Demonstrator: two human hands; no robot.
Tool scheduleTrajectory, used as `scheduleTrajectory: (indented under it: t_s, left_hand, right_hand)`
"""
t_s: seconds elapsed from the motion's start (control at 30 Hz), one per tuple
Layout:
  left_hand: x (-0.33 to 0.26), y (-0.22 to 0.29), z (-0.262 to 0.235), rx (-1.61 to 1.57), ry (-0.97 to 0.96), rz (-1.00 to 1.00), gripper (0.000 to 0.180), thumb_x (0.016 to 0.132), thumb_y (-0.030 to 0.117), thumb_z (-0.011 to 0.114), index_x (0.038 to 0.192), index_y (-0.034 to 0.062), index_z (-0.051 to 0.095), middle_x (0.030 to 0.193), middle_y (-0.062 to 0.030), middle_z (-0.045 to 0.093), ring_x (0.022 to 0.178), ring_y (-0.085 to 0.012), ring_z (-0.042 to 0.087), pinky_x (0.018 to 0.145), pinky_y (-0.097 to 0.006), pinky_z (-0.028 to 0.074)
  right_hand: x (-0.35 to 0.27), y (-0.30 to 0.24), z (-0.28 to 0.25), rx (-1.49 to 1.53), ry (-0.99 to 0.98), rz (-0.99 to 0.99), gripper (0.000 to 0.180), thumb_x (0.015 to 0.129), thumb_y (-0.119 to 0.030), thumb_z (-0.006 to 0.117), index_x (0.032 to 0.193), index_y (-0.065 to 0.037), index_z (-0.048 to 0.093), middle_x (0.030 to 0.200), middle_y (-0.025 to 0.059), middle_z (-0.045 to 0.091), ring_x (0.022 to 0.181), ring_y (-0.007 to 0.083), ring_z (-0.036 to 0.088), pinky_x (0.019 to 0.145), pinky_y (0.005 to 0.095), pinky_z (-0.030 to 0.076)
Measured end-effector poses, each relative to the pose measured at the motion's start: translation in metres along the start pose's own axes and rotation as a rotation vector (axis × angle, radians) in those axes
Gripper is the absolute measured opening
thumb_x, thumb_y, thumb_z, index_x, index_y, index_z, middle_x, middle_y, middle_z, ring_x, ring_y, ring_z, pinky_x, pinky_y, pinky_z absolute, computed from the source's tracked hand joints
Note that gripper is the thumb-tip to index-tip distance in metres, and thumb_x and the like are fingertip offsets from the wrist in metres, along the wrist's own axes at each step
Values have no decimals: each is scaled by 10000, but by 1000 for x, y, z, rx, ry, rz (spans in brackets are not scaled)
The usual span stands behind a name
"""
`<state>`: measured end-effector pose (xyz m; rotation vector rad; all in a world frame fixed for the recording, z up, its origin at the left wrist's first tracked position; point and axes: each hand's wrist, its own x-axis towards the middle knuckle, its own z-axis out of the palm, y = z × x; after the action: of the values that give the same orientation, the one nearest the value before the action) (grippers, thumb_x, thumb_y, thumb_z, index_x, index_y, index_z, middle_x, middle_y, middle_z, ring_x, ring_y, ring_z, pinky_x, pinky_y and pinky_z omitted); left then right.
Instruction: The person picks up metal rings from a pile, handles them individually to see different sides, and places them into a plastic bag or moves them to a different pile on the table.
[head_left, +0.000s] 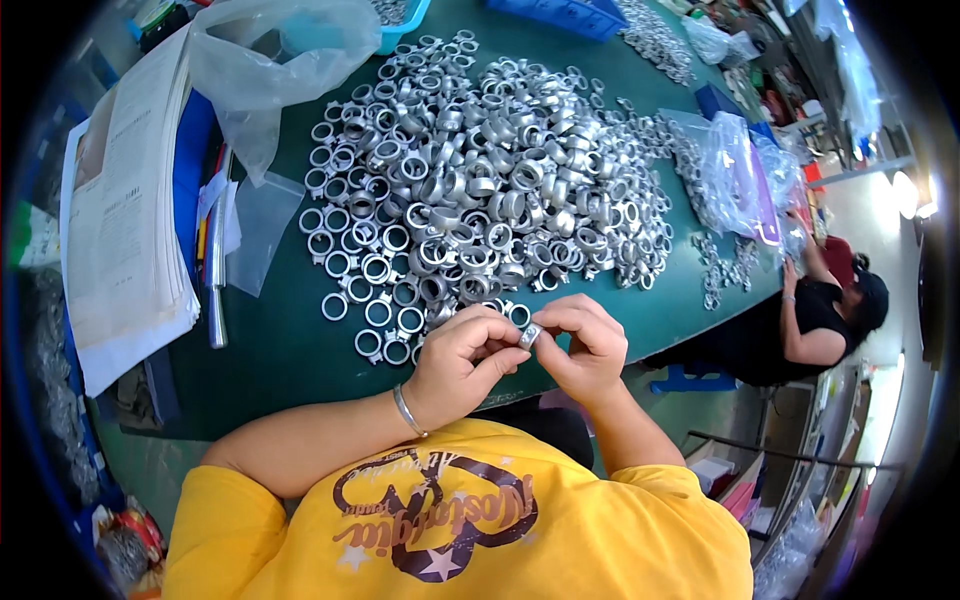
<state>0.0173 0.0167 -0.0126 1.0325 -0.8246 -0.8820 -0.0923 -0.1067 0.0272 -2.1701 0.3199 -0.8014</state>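
Note:
Between my two hands, at the near edge of the table, is a small silver metal ring clamp [531, 337]. My left hand [462, 362] pinches it from the left with thumb and forefinger; a metal bangle circles that wrist. From the right, my right hand [583, 347] grips the same clamp between thumb and fingertips. Just beyond my hands spreads a large heap of similar silver ring clamps [490, 180]. Those at its left side lie flatter, mostly in a single layer, and several come close to my left hand.
A thick stack of papers [130, 220] stands at the left, beside pens and a clear plastic bag [265, 235]. Blue bins [570, 15] sit at the far edge. Plastic bags [735, 175] and smaller parts lie at the right, where another person [825, 320] in black sits.

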Motion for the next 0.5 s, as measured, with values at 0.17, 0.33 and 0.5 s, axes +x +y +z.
scheduleTrajectory:
  t_s: [0.17, 0.33, 0.5]
  left_hand:
    - [2, 3, -2, 89, -7, -74, 108, 785, -91, 607, 880, -53, 571, 912, -83, 534, 723, -124, 598, 611, -214, 500]
    - [1, 7, -9, 180, -68, -118, 123, 797, -79, 604, 915, -62, 575, 938, -99, 528, 765, -147, 606, 657, -227, 514]
    - [0, 3, -6, 127, 5, -126, 142, 776, -36, 641, 911, -21, 598, 924, -74, 568, 792, -118, 604, 659, -219, 509]
  right_hand:
    - [-10, 32, 5, 123, -29, -70, 192, 659, 97, 656, 829, 10, 635, 746, 81, 614, 565, 109, 557, 492, 202, 438]
    - [-14, 39, 13, 174, -9, -94, 197, 644, 89, 665, 828, 25, 634, 764, 125, 647, 618, 179, 628, 552, 252, 508]
    - [-16, 41, 14, 191, 29, -151, 222, 629, 99, 673, 832, 29, 618, 753, 132, 639, 625, 213, 626, 555, 278, 507]
